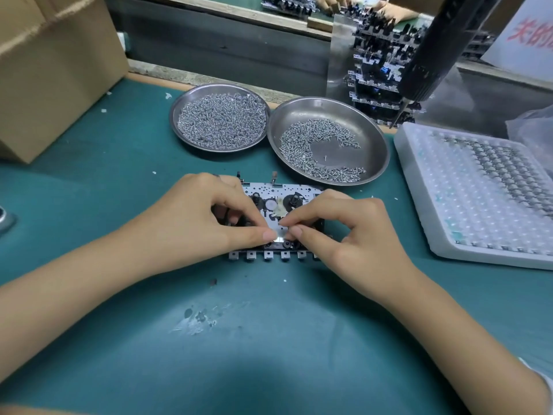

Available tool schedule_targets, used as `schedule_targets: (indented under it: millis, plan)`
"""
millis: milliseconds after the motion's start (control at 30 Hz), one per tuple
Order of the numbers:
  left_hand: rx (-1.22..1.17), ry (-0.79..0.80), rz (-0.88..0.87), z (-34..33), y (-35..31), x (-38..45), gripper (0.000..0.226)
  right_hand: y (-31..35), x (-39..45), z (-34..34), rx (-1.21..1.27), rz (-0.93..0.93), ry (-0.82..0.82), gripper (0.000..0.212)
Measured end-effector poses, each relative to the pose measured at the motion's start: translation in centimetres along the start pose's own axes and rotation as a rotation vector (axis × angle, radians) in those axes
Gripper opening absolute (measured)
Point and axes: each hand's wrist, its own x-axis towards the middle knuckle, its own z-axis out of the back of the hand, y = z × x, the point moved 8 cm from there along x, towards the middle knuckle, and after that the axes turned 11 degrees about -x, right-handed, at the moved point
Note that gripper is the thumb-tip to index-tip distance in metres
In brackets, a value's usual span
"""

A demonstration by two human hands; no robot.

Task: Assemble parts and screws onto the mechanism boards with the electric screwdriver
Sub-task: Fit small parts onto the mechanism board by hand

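A metal mechanism board (263, 190) with gears and a row of tabs along its near edge lies flat on the green mat. My left hand (206, 214) rests on its left half, thumb and forefinger pinching a small shiny metal part (281, 234) near the board's front middle. My right hand (344, 232) pinches the same part from the right side. The black electric screwdriver (431, 52) hangs free above the table at the upper right, bit pointing down, with no hand on it.
Two steel dishes stand behind the board: the left dish (179, 109) holds springs, the right dish (374, 139) holds screws. A white parts tray (419, 205) lies at the right. A cardboard box (54, 70) stands at the left. Stacked boards (377, 73) sit behind.
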Motion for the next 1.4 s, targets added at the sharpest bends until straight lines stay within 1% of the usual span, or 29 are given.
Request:
schedule_targets:
  millis: [100, 233, 333, 400, 467, 567, 700, 767, 1000, 1067, 1167, 1233, 1300, 1400]
  plan:
    - [0.034, -0.005, -0.010, 0.1, -0.2, -0.1, 0.018, 0.2, -0.1, 0.0, -0.006, 0.011, 0.010, 0.019]
    - [0.056, -0.019, -0.009, 0.3, -0.1, -0.1, 0.008, 0.1, 0.0, 0.1, -0.026, 0.008, 0.007, 0.016]
    - [0.045, 0.000, -0.010, 0.2, 0.0, -0.1, 0.005, 0.8, -0.1, 0.0, -0.132, 0.105, 0.009, 0.006]
    - [0.029, 0.007, -0.006, 0.2, 0.0, -0.1, 0.004, 1.1, -0.4, -0.3, -0.222, 0.156, 0.014, 0.009]
    - [0.015, 0.012, 0.001, 0.3, 0.1, 0.0, 0.006, 1.3, -0.7, -0.6, -0.287, 0.201, -0.020, 0.008]
    - [-0.004, 0.018, 0.000, 0.3, 0.3, 0.0, 0.016, 1.5, -1.4, -0.6, -0.344, 0.246, -0.134, 0.009]
    - [0.014, 0.009, -0.009, 0.2, 0.1, -0.1, 0.011, 1.9, -2.3, -1.1, -0.432, 0.300, -0.247, 0.011]
    - [0.028, 0.002, -0.006, 0.1, 0.1, -0.1, 0.007, 2.1, -2.5, -1.4, -0.467, 0.312, -0.272, 0.012]
    - [-0.004, 0.005, -0.008, 0.0, 0.2, 0.0, 0.012, 2.2, -2.6, -1.6, -0.525, 0.307, -0.293, 0.014]
    - [-0.012, 0.021, -0.010, 0.0, 0.1, 0.0, 0.011, 2.1, -2.6, -1.5, -0.509, 0.306, -0.302, 0.011]
    - [-0.031, 0.033, -0.013, -0.1, -0.1, 0.1, 0.004, 1.9, -2.5, -1.4, -0.455, 0.298, -0.295, 0.007]
    - [-0.038, 0.035, -0.018, -0.1, -0.2, 0.1, 0.008, 1.7, -2.3, -1.2, -0.397, 0.275, -0.289, 0.007]
    - [-0.032, 0.033, -0.015, -0.1, -0.1, 0.1, 0.013, 1.1, -2.0, -0.6, -0.261, 0.196, -0.301, 0.010]
    - [-0.028, 0.035, -0.010, 0.0, -0.1, 0.1, 0.013, -0.5, -1.5, 0.3, 0.022, 0.027, -0.304, 0.015]
